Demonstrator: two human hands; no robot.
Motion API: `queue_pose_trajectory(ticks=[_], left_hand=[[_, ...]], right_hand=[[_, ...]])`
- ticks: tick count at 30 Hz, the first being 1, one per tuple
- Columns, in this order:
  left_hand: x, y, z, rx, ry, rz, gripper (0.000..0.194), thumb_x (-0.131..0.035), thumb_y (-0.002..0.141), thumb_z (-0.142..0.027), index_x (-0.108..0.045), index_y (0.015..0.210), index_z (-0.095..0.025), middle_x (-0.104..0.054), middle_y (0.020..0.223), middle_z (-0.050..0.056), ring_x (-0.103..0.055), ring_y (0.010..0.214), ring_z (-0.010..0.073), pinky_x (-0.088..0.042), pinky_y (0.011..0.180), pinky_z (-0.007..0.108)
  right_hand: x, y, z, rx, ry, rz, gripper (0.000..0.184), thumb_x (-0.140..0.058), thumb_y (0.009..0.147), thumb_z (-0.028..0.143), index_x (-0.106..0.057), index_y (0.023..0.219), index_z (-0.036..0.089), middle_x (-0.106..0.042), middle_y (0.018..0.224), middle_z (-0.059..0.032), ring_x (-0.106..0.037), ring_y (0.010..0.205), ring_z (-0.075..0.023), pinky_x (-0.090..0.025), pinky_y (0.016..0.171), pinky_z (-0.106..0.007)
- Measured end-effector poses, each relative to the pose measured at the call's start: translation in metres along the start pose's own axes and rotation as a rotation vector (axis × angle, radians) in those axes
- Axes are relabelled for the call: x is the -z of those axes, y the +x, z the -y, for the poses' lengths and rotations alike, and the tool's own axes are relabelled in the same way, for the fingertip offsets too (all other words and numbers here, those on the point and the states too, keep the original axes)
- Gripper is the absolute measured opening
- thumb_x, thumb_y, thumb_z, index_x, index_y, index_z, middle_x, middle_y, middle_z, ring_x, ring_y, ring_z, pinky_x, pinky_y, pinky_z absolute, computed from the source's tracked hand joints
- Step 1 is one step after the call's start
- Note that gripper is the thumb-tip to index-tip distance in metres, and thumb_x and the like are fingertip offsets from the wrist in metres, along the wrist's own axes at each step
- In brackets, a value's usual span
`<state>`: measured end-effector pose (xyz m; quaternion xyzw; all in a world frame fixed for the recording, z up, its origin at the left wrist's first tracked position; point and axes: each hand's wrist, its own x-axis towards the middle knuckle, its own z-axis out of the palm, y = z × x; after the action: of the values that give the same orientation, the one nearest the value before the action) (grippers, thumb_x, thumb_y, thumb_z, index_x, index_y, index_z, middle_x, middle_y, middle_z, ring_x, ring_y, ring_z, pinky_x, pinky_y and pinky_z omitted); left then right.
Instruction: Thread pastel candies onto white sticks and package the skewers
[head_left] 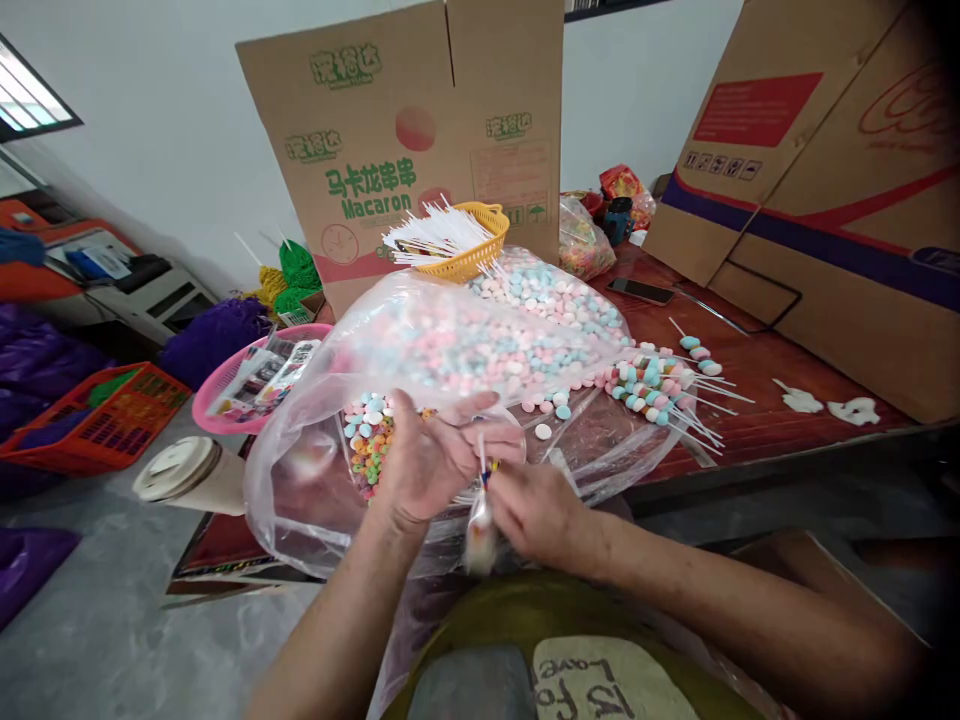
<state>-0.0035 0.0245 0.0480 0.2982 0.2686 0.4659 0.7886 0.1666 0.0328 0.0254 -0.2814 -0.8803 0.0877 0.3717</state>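
Observation:
My left hand (431,452) is turned palm up, fingers stretched out and apart, gripping nothing. Just to its right, my right hand (536,510) pinches a wrapped candy stick (480,540) near a dark blue and yellow tie. Its white stick points up across the left fingers, while the clear-wrapped candy hangs below, blurred. Behind the hands, a large clear plastic bag (300,500) spreads over the table, with pink, blue and white candies (525,335) heaped in it. Colourful ring-shaped pieces (367,460) lie beside my left wrist. Several candy skewers (652,385) are piled to the right.
A yellow basket (480,262) of white sticks stands behind the candies, before a tall cardboard box (420,120). At left are a pink basket (214,410) with packets and a lidded paper cup (199,478). A phone (641,291) and another box (810,220) are at right.

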Motion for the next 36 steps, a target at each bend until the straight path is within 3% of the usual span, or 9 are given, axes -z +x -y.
queue_pose_trajectory(ticks=[3, 6, 12, 16, 19, 22, 27, 30, 36], left_hand=[[-0.005, -0.013, -0.005, 0.132, 0.148, 0.158, 0.088, -0.029, 0.065, -0.084, -0.071, 0.077, -0.008, -0.069, 0.064, 0.017, -0.064, 0.049, 0.0240, -0.047, 0.048, 0.032], [-0.007, -0.015, 0.003, 0.292, 0.194, 0.110, 0.082, -0.033, 0.070, -0.079, -0.071, 0.078, -0.006, -0.069, 0.065, 0.017, -0.066, 0.055, 0.0239, -0.049, 0.055, 0.032], [-0.015, -0.007, 0.003, -0.021, 0.040, -0.079, 0.084, -0.033, 0.066, -0.082, -0.066, 0.099, -0.013, -0.071, 0.086, 0.014, -0.064, 0.088, 0.0262, -0.045, 0.084, 0.038], [-0.017, -0.014, -0.007, -0.188, 0.062, -0.158, 0.070, -0.035, 0.079, -0.070, -0.071, 0.072, -0.010, -0.070, 0.069, 0.012, -0.065, 0.082, 0.0241, -0.045, 0.085, 0.036], [-0.012, -0.018, 0.002, -0.286, 0.056, -0.288, 0.059, -0.044, 0.083, -0.057, -0.062, 0.047, -0.014, -0.061, 0.047, 0.005, -0.064, 0.061, 0.0183, -0.048, 0.074, 0.032], [-0.009, -0.018, 0.020, -0.089, 0.141, -0.257, 0.057, -0.052, 0.078, -0.057, -0.056, 0.042, -0.014, -0.052, 0.037, 0.003, -0.057, 0.045, 0.0154, -0.047, 0.056, 0.028], [-0.013, -0.012, 0.034, 0.083, 0.134, -0.240, 0.046, -0.060, 0.071, -0.060, -0.065, 0.072, -0.014, -0.064, 0.063, 0.004, -0.062, 0.071, 0.0176, -0.046, 0.068, 0.028], [-0.012, -0.009, 0.036, -0.028, 0.171, -0.254, 0.033, -0.070, 0.069, -0.045, -0.062, 0.065, -0.013, -0.062, 0.067, 0.001, -0.058, 0.072, 0.0138, -0.044, 0.072, 0.024], [-0.011, -0.012, 0.055, -0.200, 0.233, -0.243, 0.032, -0.065, 0.073, -0.048, -0.064, 0.071, -0.015, -0.062, 0.070, 0.002, -0.058, 0.077, 0.0164, -0.044, 0.075, 0.026]], right_hand=[[0.010, 0.011, -0.002, -0.261, 0.072, -0.166, 0.018, -0.037, 0.084, 0.016, -0.044, 0.067, 0.019, -0.047, 0.058, 0.0014, -0.041, 0.053, -0.0106, -0.030, 0.050, -0.023], [0.022, 0.020, 0.006, -0.319, 0.191, -0.244, 0.019, -0.042, 0.083, 0.018, -0.042, 0.065, 0.020, -0.046, 0.058, 0.0022, -0.041, 0.054, -0.0102, -0.031, 0.052, -0.023], [0.002, 0.010, 0.014, -0.407, 0.433, 0.220, 0.017, -0.044, 0.076, 0.015, -0.042, 0.059, 0.019, -0.043, 0.054, 0.0041, -0.038, 0.052, -0.0091, -0.027, 0.049, -0.022], [-0.004, 0.012, 0.001, -0.574, 0.504, 0.148, 0.019, -0.044, 0.079, 0.022, -0.041, 0.060, 0.019, -0.041, 0.055, 0.0045, -0.039, 0.053, -0.0095, -0.029, 0.049, -0.021], [0.003, 0.017, 0.000, -0.414, 0.303, -0.090, 0.019, -0.042, 0.081, 0.021, -0.038, 0.063, 0.021, -0.041, 0.058, 0.0028, -0.039, 0.057, -0.0112, -0.030, 0.053, -0.023], [0.009, 0.016, 0.005, -0.236, 0.108, -0.233, 0.016, -0.040, 0.083, 0.016, -0.040, 0.068, 0.021, -0.044, 0.063, 0.0003, -0.042, 0.060, -0.0127, -0.032, 0.056, -0.025], [0.004, 0.007, 0.018, -0.049, 0.072, -0.047, 0.017, -0.035, 0.084, 0.017, -0.043, 0.069, 0.020, -0.049, 0.066, -0.0039, -0.044, 0.063, -0.0157, -0.034, 0.059, -0.029], [0.002, 0.005, 0.023, -0.335, 0.361, 0.029, 0.019, -0.040, 0.082, 0.022, -0.041, 0.063, 0.020, -0.045, 0.060, -0.0007, -0.041, 0.057, -0.0132, -0.032, 0.054, -0.028], [-0.008, 0.005, 0.023, -0.957, 1.545, 0.116, 0.029, -0.057, 0.069, 0.038, -0.034, 0.062, 0.022, -0.028, 0.045, 0.0122, -0.015, 0.032, -0.0030, -0.014, 0.034, -0.019]])
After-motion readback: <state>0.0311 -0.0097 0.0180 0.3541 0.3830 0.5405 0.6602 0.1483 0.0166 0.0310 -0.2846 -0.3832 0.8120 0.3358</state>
